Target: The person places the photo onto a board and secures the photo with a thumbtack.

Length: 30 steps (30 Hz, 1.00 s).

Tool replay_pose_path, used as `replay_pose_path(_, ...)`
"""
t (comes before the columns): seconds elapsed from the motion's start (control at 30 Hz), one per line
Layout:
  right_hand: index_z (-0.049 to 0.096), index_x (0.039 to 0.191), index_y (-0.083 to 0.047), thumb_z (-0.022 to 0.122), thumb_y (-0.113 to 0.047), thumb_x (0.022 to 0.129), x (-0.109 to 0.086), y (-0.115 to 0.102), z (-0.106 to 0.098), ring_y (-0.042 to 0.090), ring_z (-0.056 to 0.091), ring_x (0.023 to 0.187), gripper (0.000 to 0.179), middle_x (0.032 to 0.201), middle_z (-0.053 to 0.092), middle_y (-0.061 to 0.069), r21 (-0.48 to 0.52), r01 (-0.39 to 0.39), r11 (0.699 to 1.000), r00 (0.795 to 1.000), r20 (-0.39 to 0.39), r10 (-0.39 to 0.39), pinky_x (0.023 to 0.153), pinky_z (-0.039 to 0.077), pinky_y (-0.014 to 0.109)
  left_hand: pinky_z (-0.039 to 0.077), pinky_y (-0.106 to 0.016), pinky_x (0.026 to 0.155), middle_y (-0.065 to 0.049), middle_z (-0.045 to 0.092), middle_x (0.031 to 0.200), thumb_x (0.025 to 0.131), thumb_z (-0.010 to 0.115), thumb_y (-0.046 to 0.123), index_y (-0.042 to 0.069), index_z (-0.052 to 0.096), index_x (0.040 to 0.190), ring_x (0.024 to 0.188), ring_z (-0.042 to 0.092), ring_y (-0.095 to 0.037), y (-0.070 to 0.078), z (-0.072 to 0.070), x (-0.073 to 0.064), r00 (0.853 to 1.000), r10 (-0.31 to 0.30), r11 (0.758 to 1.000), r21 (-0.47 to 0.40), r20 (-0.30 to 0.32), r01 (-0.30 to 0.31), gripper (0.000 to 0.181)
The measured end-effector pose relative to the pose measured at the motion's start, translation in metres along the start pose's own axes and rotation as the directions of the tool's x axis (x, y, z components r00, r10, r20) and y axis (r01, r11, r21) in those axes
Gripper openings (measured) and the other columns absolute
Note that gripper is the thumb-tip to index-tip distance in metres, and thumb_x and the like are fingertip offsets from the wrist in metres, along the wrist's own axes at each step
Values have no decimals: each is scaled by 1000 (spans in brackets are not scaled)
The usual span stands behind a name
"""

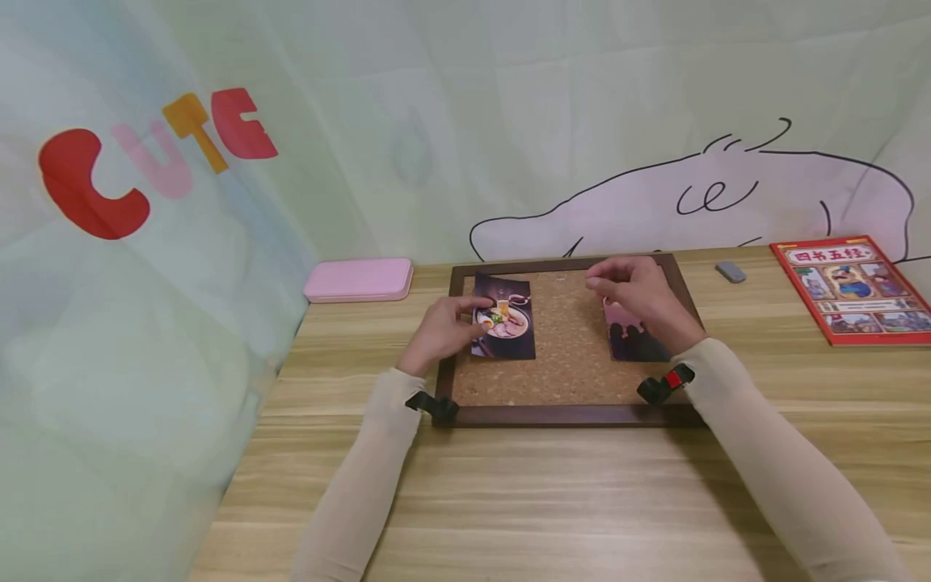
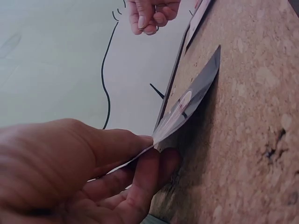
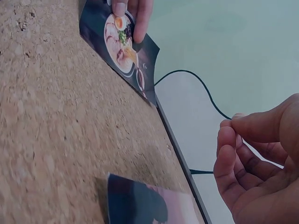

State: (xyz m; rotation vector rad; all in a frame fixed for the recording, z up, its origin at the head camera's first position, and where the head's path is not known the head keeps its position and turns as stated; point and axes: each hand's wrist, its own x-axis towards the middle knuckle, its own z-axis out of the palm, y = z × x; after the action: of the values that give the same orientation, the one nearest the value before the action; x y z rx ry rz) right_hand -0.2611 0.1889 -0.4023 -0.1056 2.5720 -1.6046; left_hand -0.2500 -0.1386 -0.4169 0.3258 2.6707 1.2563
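On the framed corkboard (image 1: 567, 380) lies a dark photo of a bowl of ramen (image 1: 516, 347), its edge lifted off the cork. My left hand (image 1: 441, 331) pinches that photo's left edge between thumb and fingers, as the left wrist view shows. Above a second photo, pink and dark (image 1: 627, 327), my right hand (image 1: 640, 295) has its thumb and fingertips pressed together. In the left wrist view, a tiny yellowish spot shows at the tips of the right hand (image 2: 152, 16); its kind is too small to tell. The right hand hides part of the second photo.
A pink case (image 1: 359, 280) stands left of the corkboard, near the wall sheet. To the right lie a small grey object (image 1: 730, 272) and a red-bordered book (image 1: 851, 287). The wooden tabletop (image 1: 524, 493) extends toward me.
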Motion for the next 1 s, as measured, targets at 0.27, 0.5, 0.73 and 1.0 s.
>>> replay_pose_path(0.27, 72, 130, -5, 67, -26, 107, 5, -6, 11, 27, 59, 102, 31, 117, 69, 18, -12, -10, 1000, 1000, 21, 10, 87, 52, 36, 38, -21, 53, 4, 56, 67, 96, 74, 9, 5, 73, 136, 56, 48, -4, 0, 4, 1, 997, 75, 993, 92, -19, -73, 41)
replay_pose_path(0.5, 74, 128, -7, 68, -27, 107, 13, -14, 20, 28, 62, 104, 29, 121, 71, 19, 15, -7, 1000, 999, 39, 6, 94, 53, 41, 43, -26, 64, -12, 74, 96, 97, 74, 9, 5, 74, 134, 69, 54, -15, 2, 9, 0, 996, 70, 974, 221, -50, -57, 38)
replay_pose_path(0.73, 74, 128, -6, 68, -24, 107, 21, -19, 32, 23, 62, 101, 28, 121, 72, 18, 32, -5, 999, 999, 50, 3, 98, 54, 43, 54, -51, 108, -22, 75, 132, 96, 74, 8, 3, 76, 131, 123, 70, -38, 6, 15, -3, 991, 106, 931, 359, -79, -71, 35)
replay_pose_path(1.0, 72, 131, -4, 68, -23, 107, 29, -24, 43, 24, 60, 101, 31, 120, 69, 19, 27, -21, 999, 997, 79, 19, 96, 55, 40, 55, -54, 103, -21, 78, 122, 97, 73, 10, 3, 77, 128, 120, 69, -40, 7, 18, -3, 989, 124, 906, 415, -81, -80, 32)
